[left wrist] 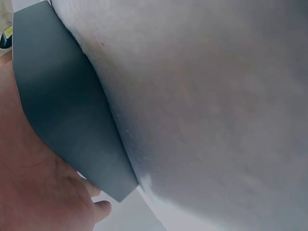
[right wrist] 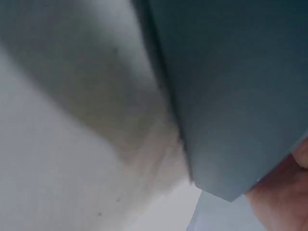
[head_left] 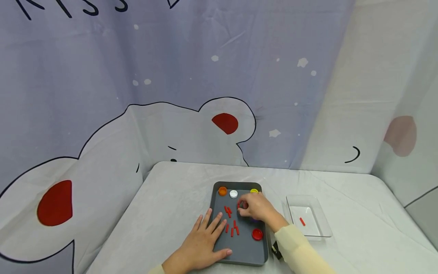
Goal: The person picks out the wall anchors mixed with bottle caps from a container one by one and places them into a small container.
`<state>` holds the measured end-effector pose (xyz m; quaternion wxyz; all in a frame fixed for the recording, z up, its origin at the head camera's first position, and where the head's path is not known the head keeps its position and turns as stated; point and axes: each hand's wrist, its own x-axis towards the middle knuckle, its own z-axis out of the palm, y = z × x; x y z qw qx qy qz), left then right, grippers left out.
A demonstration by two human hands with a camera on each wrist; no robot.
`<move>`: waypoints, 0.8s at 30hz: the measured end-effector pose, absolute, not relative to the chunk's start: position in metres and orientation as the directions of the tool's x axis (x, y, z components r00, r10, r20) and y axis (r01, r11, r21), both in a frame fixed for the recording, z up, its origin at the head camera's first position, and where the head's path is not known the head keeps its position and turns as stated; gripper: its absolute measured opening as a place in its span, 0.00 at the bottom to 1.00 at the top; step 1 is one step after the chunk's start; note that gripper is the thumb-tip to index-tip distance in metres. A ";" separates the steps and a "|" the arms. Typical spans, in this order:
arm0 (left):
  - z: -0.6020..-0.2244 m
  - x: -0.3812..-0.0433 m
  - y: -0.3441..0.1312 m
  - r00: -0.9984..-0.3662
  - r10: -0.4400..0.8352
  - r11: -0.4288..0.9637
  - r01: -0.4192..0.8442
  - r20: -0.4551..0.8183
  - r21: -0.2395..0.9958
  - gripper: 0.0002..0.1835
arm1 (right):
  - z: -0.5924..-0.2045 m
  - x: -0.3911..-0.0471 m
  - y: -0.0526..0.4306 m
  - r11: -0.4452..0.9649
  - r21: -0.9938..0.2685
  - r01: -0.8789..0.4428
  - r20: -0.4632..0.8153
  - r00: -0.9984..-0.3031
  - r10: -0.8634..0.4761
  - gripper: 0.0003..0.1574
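Right hand (head_left: pixel 254 207) has thumb and fingers curled together in a pinch on one small red stick (head_left: pixel 238 205) — that stick is at its fingertips, over the tray (head_left: pixel 243 253). Left hand (head_left: pixel 200 245) lies flat with fingers spread across the tray's left edge, gripping nothing; whether it presses down, can't tell.

Loose red sticks (head_left: pixel 227 228) lie in two loose clusters, one just left of the right fingertips, the other just right of the left fingertips. Another stick (head_left: pixel 302 221) sits in the clear box (head_left: pixel 327 229), to the right of the right hand. Orange cup (head_left: pixel 222 191) and white cup (head_left: pixel 233 194) are beyond both hands; yellow cup (head_left: pixel 254 190) just past the right knuckles; red cup (head_left: pixel 257 234) nearer the body than the right hand. Something purple is mostly hidden under that hand.

Handling, my guess: sticks look light, stiff, probably smooth — likely to roll or skid if nudged. Not obviously fragile. Best grip is thumb and forefinger across the middle; a pinch near one end would probably let it swivel. Wrist views show no sticks.
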<state>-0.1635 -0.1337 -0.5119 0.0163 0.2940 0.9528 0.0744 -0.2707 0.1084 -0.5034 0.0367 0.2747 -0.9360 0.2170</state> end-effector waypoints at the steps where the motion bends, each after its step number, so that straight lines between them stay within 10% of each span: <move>1: -0.511 -0.163 -0.133 -0.826 0.563 0.815 0.558 0.010 0.156 0.47 | -0.502 -0.269 0.109 0.747 -0.398 -0.532 0.195 -0.845 -0.498 0.07; 24: -0.522 -0.164 -0.134 -0.814 0.572 0.806 0.580 0.098 0.117 0.46 | -0.459 -0.237 0.164 0.636 -0.544 -0.548 0.325 -0.836 -0.442 0.10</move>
